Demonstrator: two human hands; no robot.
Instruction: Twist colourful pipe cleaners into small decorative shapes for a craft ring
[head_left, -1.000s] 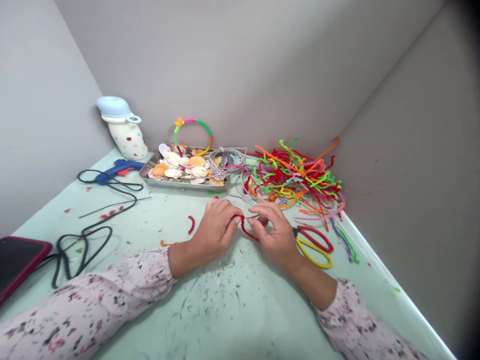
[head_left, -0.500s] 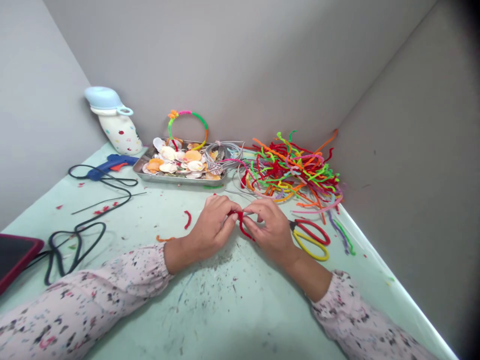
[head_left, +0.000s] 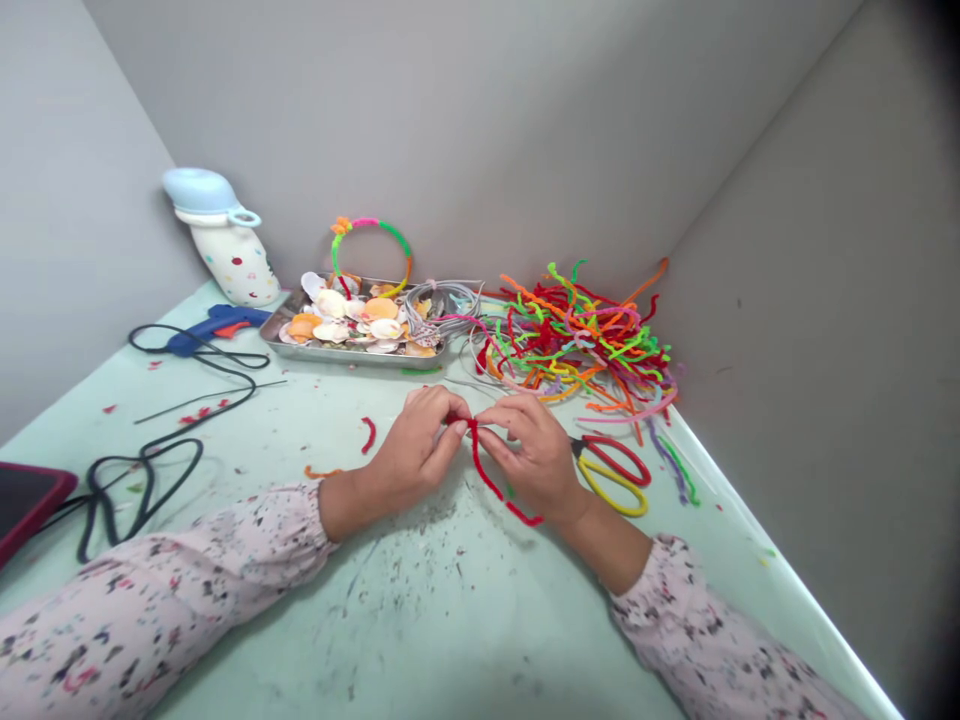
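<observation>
A red pipe cleaner (head_left: 486, 472) is between my two hands over the middle of the table. My left hand (head_left: 421, 440) pinches it near its upper end between thumb and fingers. Close beside, my right hand (head_left: 536, 458) has thumb and fingertips closed at the same spot. From there the pipe cleaner's free length hangs down and curves right, below my right palm. Just right of that hand lie scissors (head_left: 619, 488) with red and yellow handles. A short red piece (head_left: 368, 435) and an orange piece (head_left: 322, 472) lie left of my left hand.
A metal tray (head_left: 352, 355) of seashells stands at the back, with a colourful ring (head_left: 409, 250) upright in it and coiled grey wire (head_left: 450, 305) at its right. Tangled pipe cleaners (head_left: 592, 340) lie behind my right hand. Leftward are a bottle (head_left: 232, 260), blue glue gun (head_left: 214, 325), black cord (head_left: 146, 460) and red-edged device (head_left: 34, 505).
More of the red pipe cleaner now shows, its free length swinging down and right below my right hand. Both hands stay close together at its upper end. The view has shifted slightly.
</observation>
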